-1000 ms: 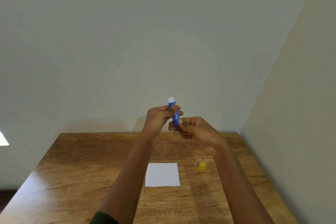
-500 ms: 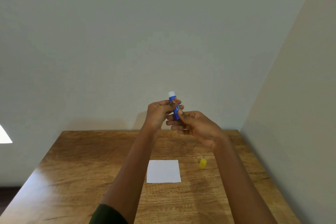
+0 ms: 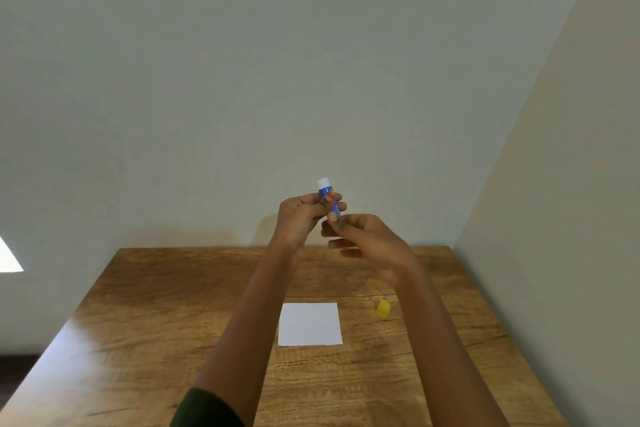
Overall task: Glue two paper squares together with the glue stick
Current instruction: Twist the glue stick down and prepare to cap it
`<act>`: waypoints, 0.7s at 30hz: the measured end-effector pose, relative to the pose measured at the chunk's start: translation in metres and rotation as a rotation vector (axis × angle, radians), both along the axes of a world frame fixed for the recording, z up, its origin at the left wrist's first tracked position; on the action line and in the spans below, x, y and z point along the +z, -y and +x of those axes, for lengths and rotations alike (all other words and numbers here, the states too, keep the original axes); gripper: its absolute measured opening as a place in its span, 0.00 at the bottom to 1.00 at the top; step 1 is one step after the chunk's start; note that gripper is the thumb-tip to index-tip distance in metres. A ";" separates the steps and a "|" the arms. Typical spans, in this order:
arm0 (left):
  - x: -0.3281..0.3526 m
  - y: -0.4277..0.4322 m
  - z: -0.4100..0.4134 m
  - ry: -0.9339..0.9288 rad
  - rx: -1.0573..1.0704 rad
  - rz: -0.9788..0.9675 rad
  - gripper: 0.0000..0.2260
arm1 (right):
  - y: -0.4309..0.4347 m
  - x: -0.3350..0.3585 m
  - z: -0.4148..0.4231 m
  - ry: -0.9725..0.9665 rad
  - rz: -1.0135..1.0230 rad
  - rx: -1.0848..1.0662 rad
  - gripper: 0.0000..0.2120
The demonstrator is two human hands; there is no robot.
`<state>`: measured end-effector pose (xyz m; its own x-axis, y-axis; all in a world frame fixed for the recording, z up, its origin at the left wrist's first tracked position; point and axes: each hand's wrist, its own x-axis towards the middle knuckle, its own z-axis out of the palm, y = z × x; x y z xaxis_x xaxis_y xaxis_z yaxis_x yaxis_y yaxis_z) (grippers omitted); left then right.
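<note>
— Sleeve, dark green, shows nearest the camera, left of the paper square. What comes next?
— The left hand, raised well above the square and beyond it, with fingers and thumb curled round the upper part of the glue stick.
— How does the stick stand?
— Nearly upright in the air over the square's far side, with a blue body and a white end on top.
— And the right hand?
— Up and just right of the square. Its thumb and forefinger pinch the stick's lower end, and the other fingers are blurred.
— One sheet or two?
— Cannot tell. One white square shows, flat on the wooden table.
— Anything further right?
— A yellow cap lying on the table, near the square's right edge but apart from it.
</note>
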<state>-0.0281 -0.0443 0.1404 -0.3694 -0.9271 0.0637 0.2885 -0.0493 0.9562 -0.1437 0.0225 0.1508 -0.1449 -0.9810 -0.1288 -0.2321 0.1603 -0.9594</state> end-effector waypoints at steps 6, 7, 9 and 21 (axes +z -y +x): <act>0.001 0.000 0.004 0.003 -0.001 -0.001 0.06 | -0.003 0.000 0.000 0.077 -0.064 -0.009 0.10; 0.000 0.000 0.003 0.005 0.010 0.004 0.05 | -0.003 0.000 0.003 -0.027 -0.103 -0.096 0.10; -0.002 -0.002 0.001 0.003 0.017 0.017 0.05 | -0.001 -0.001 0.008 -0.260 -0.184 -0.259 0.10; 0.002 -0.004 0.003 0.004 -0.020 0.015 0.05 | -0.006 -0.001 0.000 0.158 -0.020 0.048 0.12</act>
